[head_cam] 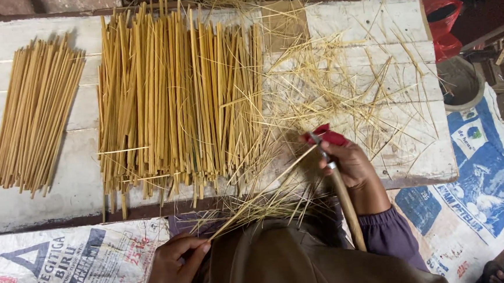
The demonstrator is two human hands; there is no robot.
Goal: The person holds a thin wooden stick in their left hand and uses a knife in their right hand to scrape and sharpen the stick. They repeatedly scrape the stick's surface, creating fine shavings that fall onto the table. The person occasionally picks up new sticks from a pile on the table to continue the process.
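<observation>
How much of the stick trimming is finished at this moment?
Done: a tidy bundle lies at the far left, with shavings scattered over the board. In hand: the left hand holds one stick while the right hand works a knife on it. Left: the big pile, probably.

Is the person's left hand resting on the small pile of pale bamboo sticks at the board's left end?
No, the left hand pinches one thin bamboo strip near the body, well apart from that small pile.
</observation>
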